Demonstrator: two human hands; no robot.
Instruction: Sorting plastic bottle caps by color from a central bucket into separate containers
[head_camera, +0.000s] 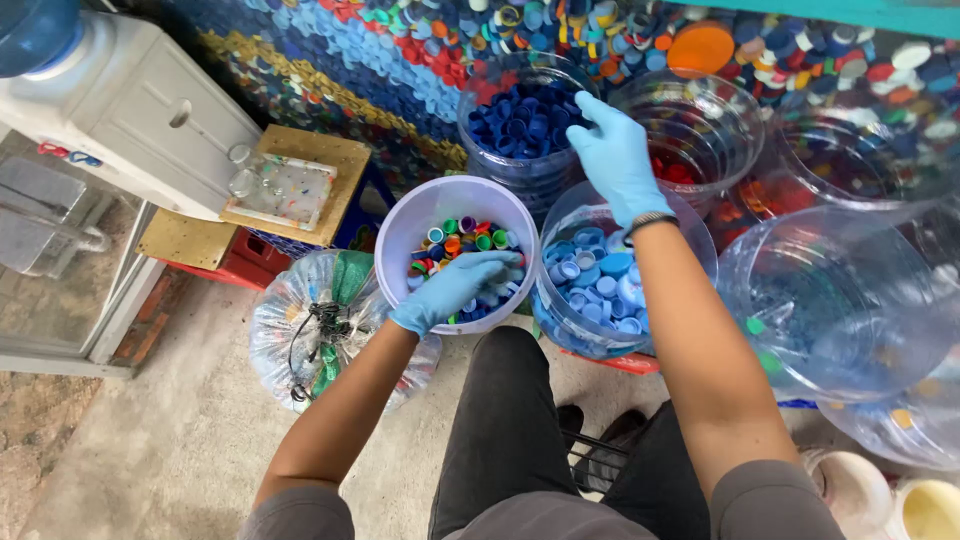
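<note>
Nearest the camera are the person's knees in dark trousers (510, 420), and the white bucket (400, 235) of mixed coloured bottle caps stands just beyond them. The left hand (455, 285), in a light blue glove, reaches into that bucket with its fingers curled down among the caps; whether it grips any, I cannot tell. Just right of the bucket stands a clear jar of pale blue caps (600, 285). The right hand (615, 155), gloved the same, hovers above the far rim of that jar, fingers loosely spread and holding nothing visible. Behind the bucket sits a clear jar of dark blue caps (520, 125), touching the fingertips of the right hand. Left of the bucket lies a tied plastic bag (310, 320) on the floor.
</note>
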